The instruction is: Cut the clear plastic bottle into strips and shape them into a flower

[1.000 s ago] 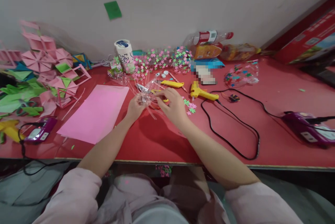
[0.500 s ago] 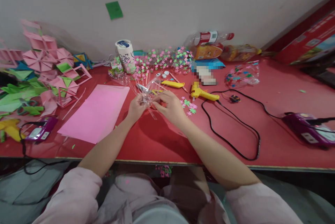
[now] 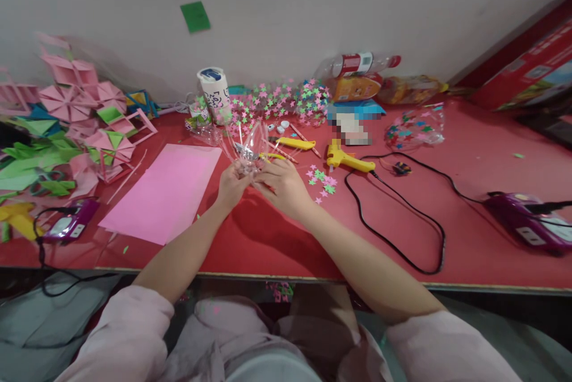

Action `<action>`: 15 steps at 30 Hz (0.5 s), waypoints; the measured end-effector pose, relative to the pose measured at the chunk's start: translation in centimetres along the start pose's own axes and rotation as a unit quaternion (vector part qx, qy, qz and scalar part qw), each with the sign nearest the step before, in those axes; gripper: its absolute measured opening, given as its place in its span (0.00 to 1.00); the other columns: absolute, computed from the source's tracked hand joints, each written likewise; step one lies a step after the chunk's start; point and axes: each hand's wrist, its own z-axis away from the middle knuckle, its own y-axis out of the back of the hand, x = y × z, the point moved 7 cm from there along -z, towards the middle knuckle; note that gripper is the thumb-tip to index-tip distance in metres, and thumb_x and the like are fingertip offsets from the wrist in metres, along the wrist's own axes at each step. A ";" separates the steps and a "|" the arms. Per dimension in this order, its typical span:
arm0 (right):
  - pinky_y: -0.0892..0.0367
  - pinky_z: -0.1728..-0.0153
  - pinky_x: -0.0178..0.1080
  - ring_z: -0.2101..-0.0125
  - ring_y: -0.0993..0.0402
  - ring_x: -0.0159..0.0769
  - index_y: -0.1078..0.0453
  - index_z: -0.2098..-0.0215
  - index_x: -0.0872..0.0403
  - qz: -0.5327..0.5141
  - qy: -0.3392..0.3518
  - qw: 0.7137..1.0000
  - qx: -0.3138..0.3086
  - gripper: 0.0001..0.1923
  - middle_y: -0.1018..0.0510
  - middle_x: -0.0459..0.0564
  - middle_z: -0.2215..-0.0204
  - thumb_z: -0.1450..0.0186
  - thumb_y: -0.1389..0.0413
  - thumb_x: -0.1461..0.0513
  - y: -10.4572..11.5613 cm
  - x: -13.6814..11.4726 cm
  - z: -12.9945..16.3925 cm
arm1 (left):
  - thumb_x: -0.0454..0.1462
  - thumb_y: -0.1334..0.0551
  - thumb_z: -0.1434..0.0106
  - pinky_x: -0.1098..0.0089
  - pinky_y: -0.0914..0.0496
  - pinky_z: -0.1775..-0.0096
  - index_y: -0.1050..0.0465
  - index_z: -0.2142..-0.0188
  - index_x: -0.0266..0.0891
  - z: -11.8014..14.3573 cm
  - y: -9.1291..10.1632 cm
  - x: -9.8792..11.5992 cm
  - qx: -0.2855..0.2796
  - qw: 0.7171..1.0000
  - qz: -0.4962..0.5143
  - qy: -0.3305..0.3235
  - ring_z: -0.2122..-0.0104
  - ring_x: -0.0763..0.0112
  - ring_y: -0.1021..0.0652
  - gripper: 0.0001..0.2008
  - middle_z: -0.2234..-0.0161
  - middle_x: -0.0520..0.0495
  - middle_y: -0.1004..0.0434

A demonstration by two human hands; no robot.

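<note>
Both hands close around a clear plastic piece cut into strips (image 3: 257, 142), which looks like part of a cut bottle. My left hand (image 3: 233, 186) pinches it from the left, thumb and fingers together. From the right, my right hand (image 3: 282, 186) grips its lower end with curled fingers. Thin transparent strips fan upward and outward above the fingers. Just behind them, partly covered by the plastic, lie scissors with yellow handles (image 3: 272, 156). A yellow utility knife (image 3: 295, 143) rests beyond my right hand, and small paper stars (image 3: 328, 180) are scattered to its right.
Pink paper sheets (image 3: 163, 194) lie to the left, beside folded paper shapes (image 3: 71, 99). A yellow glue gun (image 3: 351, 158) with a looping black cord sits at right, near a purple power strip (image 3: 531, 221). Bottles filled with stars (image 3: 272, 102) line the wall.
The strips that hung below my fingers now stand upward above them. My right hand has shifted slightly left and down, with its fingers curled more around the plastic.
</note>
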 end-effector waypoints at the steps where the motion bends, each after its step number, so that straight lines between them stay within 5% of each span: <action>1: 0.39 0.58 0.44 0.64 0.31 0.40 0.23 0.67 0.52 0.002 -0.002 1.000 -0.004 0.11 0.20 0.50 0.68 0.32 0.47 0.64 -0.1 0.0 0.0 | 0.45 0.30 0.52 0.70 0.29 0.66 0.28 0.69 0.38 0.0 0.0 0.0 0.001 1.000 -0.002 0.001 0.71 0.70 0.23 0.16 0.73 0.51 0.23; 15: 0.36 0.60 0.44 0.65 0.29 0.40 0.25 0.68 0.52 -0.004 -0.089 0.993 0.074 0.08 0.23 0.51 0.69 0.32 0.45 0.61 1.9 1.5 0.2 | 0.47 0.29 0.52 0.65 0.27 0.58 0.29 0.62 0.40 -0.5 0.3 -0.4 -0.011 0.998 -0.052 -0.030 0.64 0.66 0.20 0.21 0.64 0.46 0.20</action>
